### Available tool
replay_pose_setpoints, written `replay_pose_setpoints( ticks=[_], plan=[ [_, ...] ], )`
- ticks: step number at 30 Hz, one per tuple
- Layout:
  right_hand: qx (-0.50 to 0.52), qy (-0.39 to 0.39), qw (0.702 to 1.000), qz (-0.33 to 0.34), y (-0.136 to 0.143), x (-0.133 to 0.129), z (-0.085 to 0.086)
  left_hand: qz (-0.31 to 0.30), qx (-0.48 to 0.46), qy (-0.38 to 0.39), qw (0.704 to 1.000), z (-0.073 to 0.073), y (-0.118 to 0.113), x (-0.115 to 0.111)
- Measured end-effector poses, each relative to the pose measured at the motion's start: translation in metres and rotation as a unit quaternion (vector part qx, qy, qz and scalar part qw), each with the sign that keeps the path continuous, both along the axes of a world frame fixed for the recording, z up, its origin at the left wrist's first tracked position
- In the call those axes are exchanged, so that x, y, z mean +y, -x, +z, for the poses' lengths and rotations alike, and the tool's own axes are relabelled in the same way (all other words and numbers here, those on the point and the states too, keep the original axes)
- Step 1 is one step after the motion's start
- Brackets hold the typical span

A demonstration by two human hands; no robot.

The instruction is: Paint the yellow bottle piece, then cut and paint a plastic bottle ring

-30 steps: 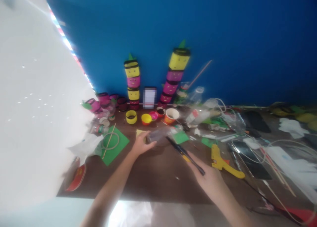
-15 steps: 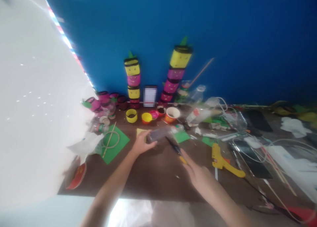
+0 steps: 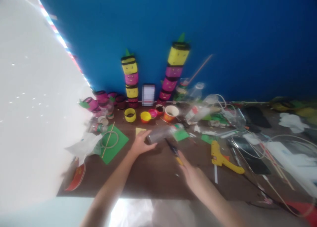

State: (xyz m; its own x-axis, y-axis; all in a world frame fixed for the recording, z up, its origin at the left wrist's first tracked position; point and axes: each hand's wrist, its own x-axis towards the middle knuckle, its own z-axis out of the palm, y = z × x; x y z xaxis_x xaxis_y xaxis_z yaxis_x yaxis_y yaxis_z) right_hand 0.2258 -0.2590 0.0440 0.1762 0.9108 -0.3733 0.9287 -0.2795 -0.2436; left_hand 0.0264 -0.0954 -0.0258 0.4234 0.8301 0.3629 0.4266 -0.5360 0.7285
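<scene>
My left hand (image 3: 141, 144) is at the near left end of a clear plastic bottle (image 3: 159, 134) lying on its side, its thumb and fingers apart around that end. Whether it grips the bottle is hard to tell in the blur. My right hand (image 3: 187, 166) holds a dark-bladed tool with yellow handles (image 3: 174, 150), which looks like scissors. The blades point up and left, just below the bottle. A small pale yellow piece (image 3: 140, 131) lies behind my left hand. Green sheet (image 3: 180, 135) lies by the bottle's far end.
Small cups (image 3: 171, 113) and two yellow-and-pink stacks (image 3: 131, 78) stand at the back. On the left are a green sheet (image 3: 119, 144) and white paper (image 3: 85, 146). A yellow glue gun (image 3: 218, 156), phone (image 3: 250, 156) and cables lie right.
The whole view has shifted slightly, moving things a little left in the picture. Both hands keep nearly the same pose, with the tool still in my right hand.
</scene>
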Motion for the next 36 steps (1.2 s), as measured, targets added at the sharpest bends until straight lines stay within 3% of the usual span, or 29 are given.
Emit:
replay_pose_setpoints(
  ticks=[15, 20, 23, 30, 36],
  plan=[
    [0.002, -0.013, 1.000, 0.001, 0.005, 0.000, -0.030, 0.001, -0.005, -0.007, 1.000, 0.001, 0.000, 0.002],
    [0.046, -0.052, 0.997, -0.019, 0.001, 0.002, 0.000, 0.035, -0.016, 0.028, 0.999, 0.001, 0.000, 0.004],
    [0.070, -0.075, 0.994, -0.037, 0.000, 0.008, 0.023, 0.043, -0.008, -0.013, 0.999, 0.000, 0.001, 0.002],
    [0.067, -0.064, 0.995, -0.048, -0.002, 0.026, 0.053, -0.075, 0.033, -0.135, 0.987, 0.002, 0.006, -0.001],
    [0.072, -0.051, 0.996, -0.026, -0.003, 0.036, 0.078, -0.055, 0.022, -0.056, 0.997, -0.006, 0.003, 0.001]
  ],
)
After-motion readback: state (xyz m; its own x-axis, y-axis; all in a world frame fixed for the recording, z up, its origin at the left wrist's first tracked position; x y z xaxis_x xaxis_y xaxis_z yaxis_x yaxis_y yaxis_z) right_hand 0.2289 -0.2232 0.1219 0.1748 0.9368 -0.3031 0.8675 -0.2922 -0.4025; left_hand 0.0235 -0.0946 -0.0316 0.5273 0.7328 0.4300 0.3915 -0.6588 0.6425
